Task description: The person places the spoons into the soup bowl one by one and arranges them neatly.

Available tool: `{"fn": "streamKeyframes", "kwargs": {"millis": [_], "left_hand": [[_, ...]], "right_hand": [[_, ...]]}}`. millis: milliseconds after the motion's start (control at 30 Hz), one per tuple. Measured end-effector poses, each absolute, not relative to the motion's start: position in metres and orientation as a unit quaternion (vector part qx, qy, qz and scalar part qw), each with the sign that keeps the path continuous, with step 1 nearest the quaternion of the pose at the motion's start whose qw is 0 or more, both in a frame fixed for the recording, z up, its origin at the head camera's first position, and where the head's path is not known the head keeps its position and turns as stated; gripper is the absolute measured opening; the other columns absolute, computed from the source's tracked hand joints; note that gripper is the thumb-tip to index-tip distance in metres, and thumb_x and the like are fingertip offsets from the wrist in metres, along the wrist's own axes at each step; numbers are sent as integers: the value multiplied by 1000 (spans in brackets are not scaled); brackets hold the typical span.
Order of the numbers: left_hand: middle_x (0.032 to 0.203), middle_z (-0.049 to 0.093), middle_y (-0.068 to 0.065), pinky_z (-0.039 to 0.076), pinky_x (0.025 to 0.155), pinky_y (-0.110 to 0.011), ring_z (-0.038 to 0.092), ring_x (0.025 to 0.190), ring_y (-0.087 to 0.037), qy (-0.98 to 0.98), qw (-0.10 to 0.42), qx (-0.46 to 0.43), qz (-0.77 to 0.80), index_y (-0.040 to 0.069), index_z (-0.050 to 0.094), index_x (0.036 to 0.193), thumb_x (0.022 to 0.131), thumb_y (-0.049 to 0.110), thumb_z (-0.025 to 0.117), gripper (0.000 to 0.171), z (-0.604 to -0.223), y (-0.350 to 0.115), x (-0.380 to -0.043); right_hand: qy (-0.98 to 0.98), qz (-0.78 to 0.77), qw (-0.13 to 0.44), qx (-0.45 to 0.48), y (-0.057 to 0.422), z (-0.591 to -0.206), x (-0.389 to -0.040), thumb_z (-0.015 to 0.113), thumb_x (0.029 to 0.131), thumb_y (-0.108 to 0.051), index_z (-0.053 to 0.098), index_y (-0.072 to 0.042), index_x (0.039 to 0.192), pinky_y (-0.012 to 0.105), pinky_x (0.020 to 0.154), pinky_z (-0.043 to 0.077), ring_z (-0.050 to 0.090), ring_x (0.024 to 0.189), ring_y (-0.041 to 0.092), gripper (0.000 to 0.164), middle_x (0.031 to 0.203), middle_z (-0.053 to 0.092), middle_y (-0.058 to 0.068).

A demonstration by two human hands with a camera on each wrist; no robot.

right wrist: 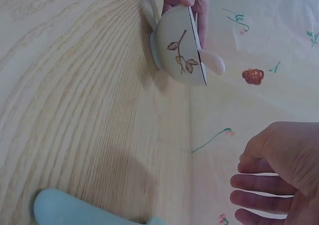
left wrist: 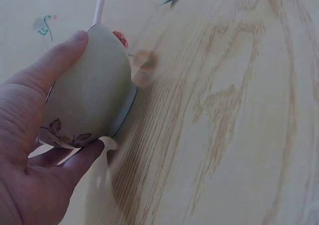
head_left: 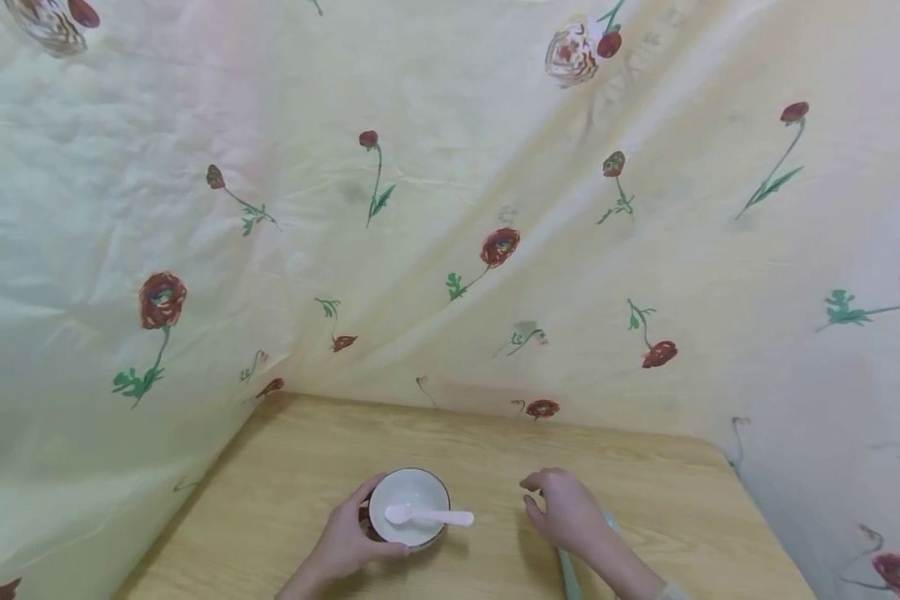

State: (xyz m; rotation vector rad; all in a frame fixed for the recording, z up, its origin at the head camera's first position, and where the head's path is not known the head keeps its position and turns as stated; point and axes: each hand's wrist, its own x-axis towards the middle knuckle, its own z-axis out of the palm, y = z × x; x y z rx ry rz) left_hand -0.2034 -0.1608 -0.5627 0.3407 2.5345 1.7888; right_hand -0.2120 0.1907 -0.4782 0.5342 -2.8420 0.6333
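A white bowl (head_left: 420, 483) with a dark rim and a brown leaf-and-flower pattern on its outside is gripped at its left side by my left hand (head_left: 348, 533), thumb on the near rim. Inside it lies a pale pink spoon (head_left: 450, 517), its handle sticking out over the right rim. Whether the bowl's foot touches the table I cannot tell. My right hand (head_left: 570, 512) hovers to the right of the bowl, fingers loosely bent and holding nothing. Under that forearm lies a long pale blue-green object (right wrist: 75, 210) with a rounded end; its kind is unclear.
The light wood-grain table (head_left: 330, 442) has a rounded far right corner. Cream cloth (head_left: 420, 292) printed with red flowers hangs behind the table and along its sides.
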Motion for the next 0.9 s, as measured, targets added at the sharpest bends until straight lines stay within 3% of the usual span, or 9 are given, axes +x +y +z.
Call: {"fn": "streamKeyframes", "kwargs": {"millis": [133, 367, 900], "left_hand": [[143, 58, -22, 53, 89, -19, 67, 109, -25, 809, 1, 124, 575, 1, 41, 160, 66, 19, 103, 115, -560, -158, -207], [144, 57, -24, 52, 90, -18, 66, 112, -24, 800, 8, 137, 584, -2, 40, 160, 67, 20, 103, 114, -562, -153, -205], [147, 57, -27, 55, 89, -18, 66, 111, -22, 785, 17, 136, 604, -2, 39, 160, 66, 18, 103, 115, -564, -162, -208]], "right_hand": [[-959, 209, 100, 166, 197, -474, -214, 79, 88, -5, 81, -6, 102, 36, 73, 62, 75, 87, 24, 14, 104, 81, 8], [-957, 207, 114, 169, 209, -476, -211, 81, 86, -3, 81, -8, 100, 23, 67, 56, 72, 79, 19, 14, 98, 82, 7], [-957, 221, 106, 153, 219, -477, -208, 82, 87, -4, 81, -8, 102, 21, 68, 55, 70, 79, 13, 16, 100, 81, 5]]}}
